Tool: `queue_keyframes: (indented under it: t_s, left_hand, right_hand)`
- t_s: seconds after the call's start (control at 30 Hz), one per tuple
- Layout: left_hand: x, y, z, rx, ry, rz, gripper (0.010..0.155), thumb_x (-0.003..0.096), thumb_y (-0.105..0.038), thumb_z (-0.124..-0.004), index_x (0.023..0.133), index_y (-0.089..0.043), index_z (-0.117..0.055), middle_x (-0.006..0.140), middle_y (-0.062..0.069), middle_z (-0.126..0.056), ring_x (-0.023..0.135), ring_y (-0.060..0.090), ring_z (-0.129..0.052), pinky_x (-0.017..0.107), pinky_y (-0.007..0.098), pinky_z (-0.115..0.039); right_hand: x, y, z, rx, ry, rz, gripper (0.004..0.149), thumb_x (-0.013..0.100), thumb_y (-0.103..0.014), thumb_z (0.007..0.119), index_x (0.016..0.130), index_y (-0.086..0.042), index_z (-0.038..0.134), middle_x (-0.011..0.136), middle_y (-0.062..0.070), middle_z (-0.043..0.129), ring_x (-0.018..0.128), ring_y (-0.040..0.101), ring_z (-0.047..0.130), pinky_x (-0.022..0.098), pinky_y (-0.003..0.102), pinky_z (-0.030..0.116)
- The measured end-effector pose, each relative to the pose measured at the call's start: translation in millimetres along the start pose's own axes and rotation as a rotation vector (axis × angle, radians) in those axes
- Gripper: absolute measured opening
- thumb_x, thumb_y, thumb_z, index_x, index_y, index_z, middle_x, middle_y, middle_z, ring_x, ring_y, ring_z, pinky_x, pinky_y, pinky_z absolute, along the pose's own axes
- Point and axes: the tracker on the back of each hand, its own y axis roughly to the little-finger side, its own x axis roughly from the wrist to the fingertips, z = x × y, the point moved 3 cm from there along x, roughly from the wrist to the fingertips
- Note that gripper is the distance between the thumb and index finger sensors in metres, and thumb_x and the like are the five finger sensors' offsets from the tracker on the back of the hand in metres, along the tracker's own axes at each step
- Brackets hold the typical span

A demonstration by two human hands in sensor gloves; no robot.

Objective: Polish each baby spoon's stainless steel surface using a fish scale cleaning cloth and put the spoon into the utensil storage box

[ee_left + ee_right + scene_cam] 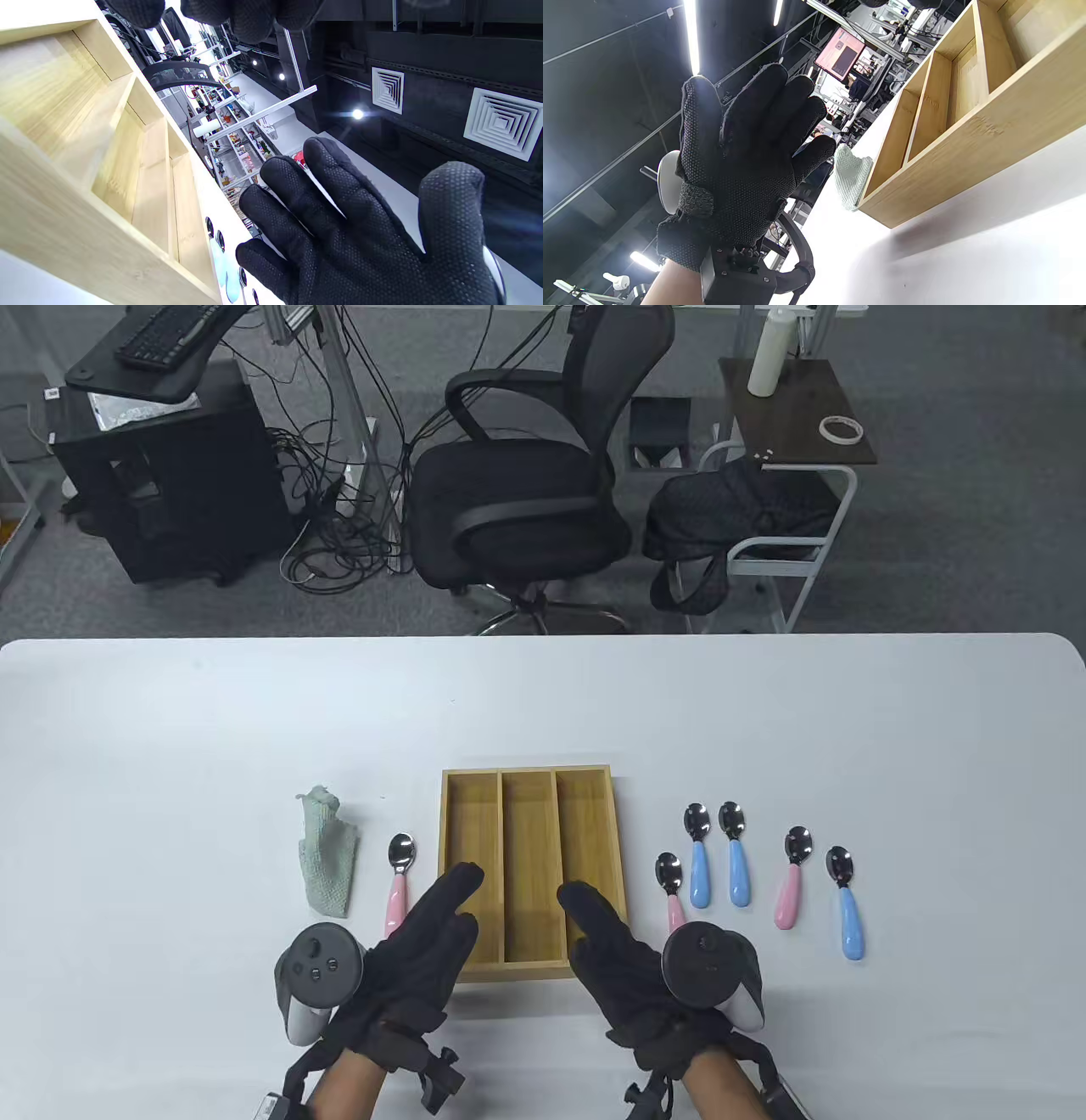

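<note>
Beyond your white table (pixel 170 712) sits a black mesh office chair (pixel 526 492) at 12 o'clock. The bamboo three-slot utensil storage box (pixel 533 971) lies between your hands; your left hand (pixel 416 959) and right hand (pixel 624 967) hover flat over its near corners, fingers straight, holding nothing. The crumpled green fish scale cleaning cloth (pixel 327 853) lies at 10 o'clock. One pink spoon (pixel 397 882) lies beside it; five spoons (pixel 738 865), pink and blue handled with shiny steel bowls, lie at 2 o'clock.
</note>
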Motion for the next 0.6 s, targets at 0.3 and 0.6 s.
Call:
queue_keyframes:
  t_s: [0.3,0.6]
  left_hand:
    - [0.1,1.0,-0.2,0.01,0.0,0.014,0.077,0.0629,-0.064,-0.047,0.119,-0.011,-0.043,0.122,0.018,-0.05,0.111,0.048,-0.048,0.073,0.067,-0.056]
    - [12.7,-11.0,50.4,0.093,-0.196,0.068,0.05,0.0662,-0.042,-0.062,0.108,-0.016,-0.066,0.108,0.011,-0.076,0.095,0.038,-0.082,0.068,0.058,-0.071]
  right_hand:
    - [-1.6,-1.1,0.3,-0.019,0.003,-0.005,0.083,0.062,-0.065,0.029,0.117,-0.004,0.018,0.119,0.034,0.025,0.104,0.065,0.035,0.068,0.077,0.04]
    - [-2.2,1.1,-4.2,-0.024,0.024,0.007,0.082,0.063,-0.064,0.031,0.117,-0.003,0.024,0.119,0.032,0.03,0.103,0.064,0.042,0.068,0.076,0.043]
